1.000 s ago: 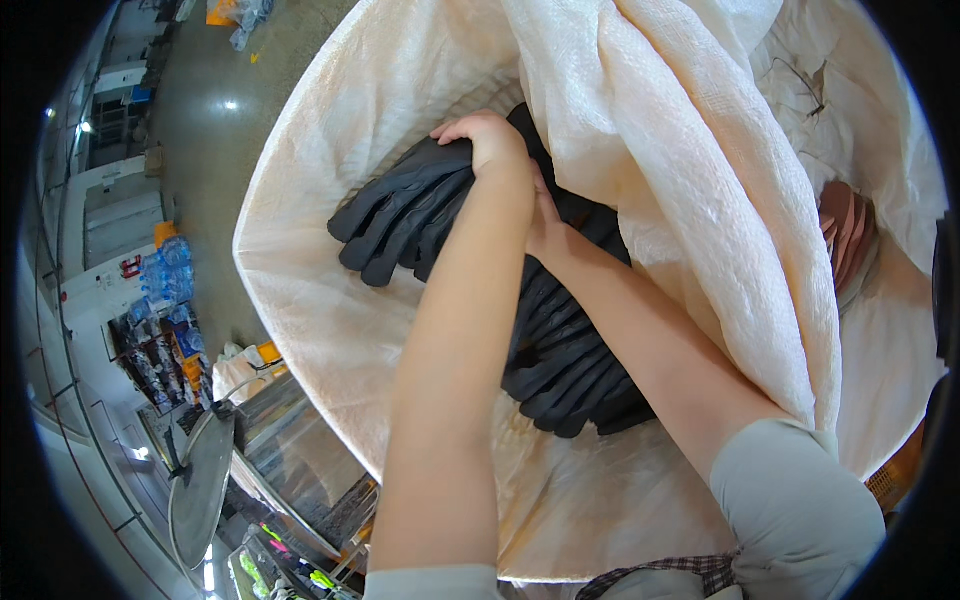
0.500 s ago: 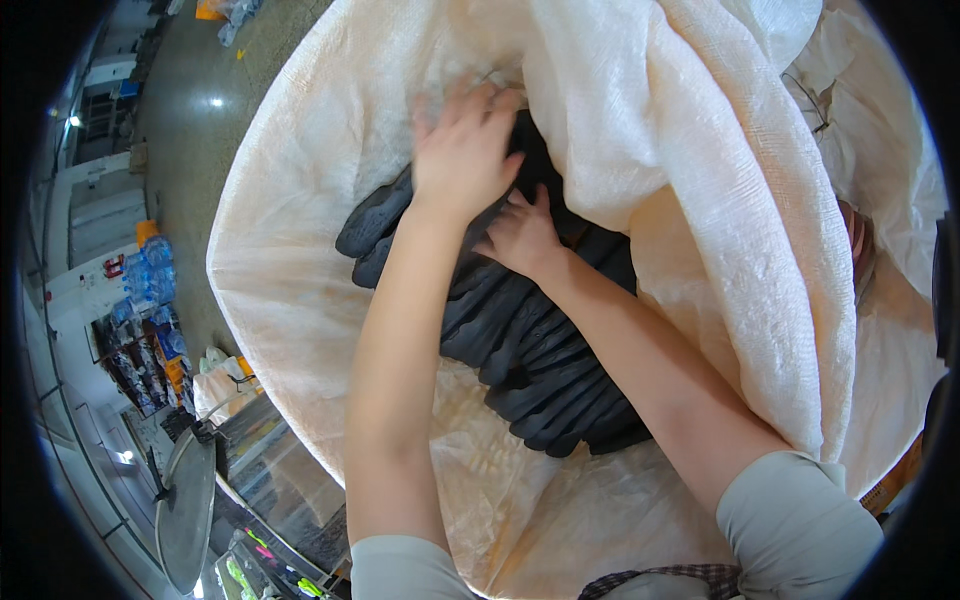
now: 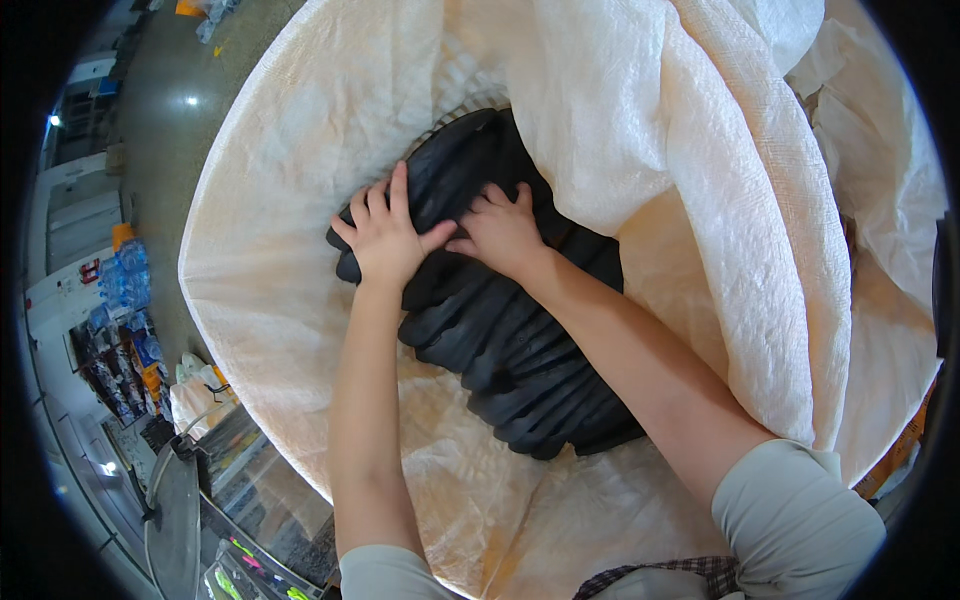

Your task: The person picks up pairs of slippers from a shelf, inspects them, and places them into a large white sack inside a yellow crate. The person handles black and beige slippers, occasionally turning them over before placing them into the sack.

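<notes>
Inside a large pale woven sack (image 3: pixel 265 230) lies a packed row of black, ridged, rubbery pieces (image 3: pixel 520 350) that look like shoe soles. My left hand (image 3: pixel 385 245) rests with spread fingers on the left side of the pieces at the row's far end. Close to its thumb, my right hand (image 3: pixel 505 232) lies on the same pieces, its fingers apart and some tips hidden in the dark folds. Between and beyond both hands a broad black piece (image 3: pixel 455 160) leans against the sack's inner wall.
Thick folds of the sack's rim (image 3: pixel 720 200) hang over the right side of the opening. Left of the sack stand a round grey plate on a frame (image 3: pixel 175 520) and a glossy-topped table (image 3: pixel 265 480). Blue bottle packs (image 3: pixel 125 280) are farther off by the wall.
My left hand has come back toward me and left from the far end, now still with fingers spread. The broad black piece shows where that hand was. My right hand has shifted slightly left.
</notes>
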Demonstrator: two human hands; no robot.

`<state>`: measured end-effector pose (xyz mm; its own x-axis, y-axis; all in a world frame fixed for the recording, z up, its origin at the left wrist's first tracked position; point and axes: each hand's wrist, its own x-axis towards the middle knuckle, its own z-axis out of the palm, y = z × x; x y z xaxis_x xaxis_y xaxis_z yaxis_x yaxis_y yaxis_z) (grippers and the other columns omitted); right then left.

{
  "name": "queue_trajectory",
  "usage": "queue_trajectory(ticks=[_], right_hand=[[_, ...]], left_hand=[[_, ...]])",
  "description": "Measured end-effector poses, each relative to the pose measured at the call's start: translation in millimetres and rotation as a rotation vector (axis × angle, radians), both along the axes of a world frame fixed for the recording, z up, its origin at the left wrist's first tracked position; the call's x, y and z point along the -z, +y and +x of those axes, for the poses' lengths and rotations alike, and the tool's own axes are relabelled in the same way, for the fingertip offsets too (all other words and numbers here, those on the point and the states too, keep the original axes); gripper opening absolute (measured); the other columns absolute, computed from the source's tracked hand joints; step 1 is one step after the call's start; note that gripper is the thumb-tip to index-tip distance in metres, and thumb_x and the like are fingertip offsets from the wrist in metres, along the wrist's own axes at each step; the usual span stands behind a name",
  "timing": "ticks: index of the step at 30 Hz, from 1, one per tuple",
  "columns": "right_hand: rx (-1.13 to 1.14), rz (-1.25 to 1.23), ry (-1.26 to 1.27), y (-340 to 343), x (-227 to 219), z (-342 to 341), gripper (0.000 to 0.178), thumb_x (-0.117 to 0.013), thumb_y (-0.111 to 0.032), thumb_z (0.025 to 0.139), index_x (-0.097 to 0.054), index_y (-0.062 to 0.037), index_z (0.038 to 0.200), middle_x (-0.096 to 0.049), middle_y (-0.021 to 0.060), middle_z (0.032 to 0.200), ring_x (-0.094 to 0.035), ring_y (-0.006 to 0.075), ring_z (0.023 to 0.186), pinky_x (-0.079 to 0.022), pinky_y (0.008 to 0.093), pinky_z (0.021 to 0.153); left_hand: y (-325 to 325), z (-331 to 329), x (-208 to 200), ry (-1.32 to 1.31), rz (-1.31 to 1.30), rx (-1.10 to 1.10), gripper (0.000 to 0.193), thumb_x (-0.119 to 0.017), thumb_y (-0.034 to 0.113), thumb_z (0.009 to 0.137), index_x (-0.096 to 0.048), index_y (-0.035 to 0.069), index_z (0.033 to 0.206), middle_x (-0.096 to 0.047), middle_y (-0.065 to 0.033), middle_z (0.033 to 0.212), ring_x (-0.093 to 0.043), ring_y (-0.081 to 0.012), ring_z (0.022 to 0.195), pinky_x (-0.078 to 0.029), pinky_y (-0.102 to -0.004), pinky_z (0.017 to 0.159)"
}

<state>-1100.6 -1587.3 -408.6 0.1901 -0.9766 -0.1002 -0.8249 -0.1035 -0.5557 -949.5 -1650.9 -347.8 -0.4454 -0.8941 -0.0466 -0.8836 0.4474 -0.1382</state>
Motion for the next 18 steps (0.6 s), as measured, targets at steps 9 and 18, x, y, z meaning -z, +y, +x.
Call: queue_trajectory(ticks=[9, 18], right_hand=[[0.155, -0.299, -0.183, 25, 1, -1, 0.046, -0.068, -0.031, 0.073, -0.056, -0.0082, 0.112, -0.051, 0.0082, 0.121, -0.040, 0.0236, 0.123, -0.046, 0.0363, 0.088], [0.143, 0.063, 0.089, 53, 11, 13, 0.070, -0.050, -0.056, 0.082, -0.033, -0.0209, 0.141, -0.019, 0.0103, 0.150, -0.018, 0.0280, 0.138, -0.016, 0.0553, 0.106]], left_hand=[[-6, -1, 34, -0.035, -0.067, -0.089, 0.087, -0.058, 0.066, 0.070, -0.033, 0.019, 0.139, -0.050, -0.0062, 0.124, -0.041, -0.0286, 0.117, -0.023, -0.0624, 0.093], [0, -5, 24, -0.071, 0.017, -0.256, 0.093, -0.054, 0.065, 0.076, -0.021, 0.009, 0.143, -0.027, -0.0103, 0.146, -0.019, -0.0278, 0.137, -0.018, -0.0662, 0.099]])
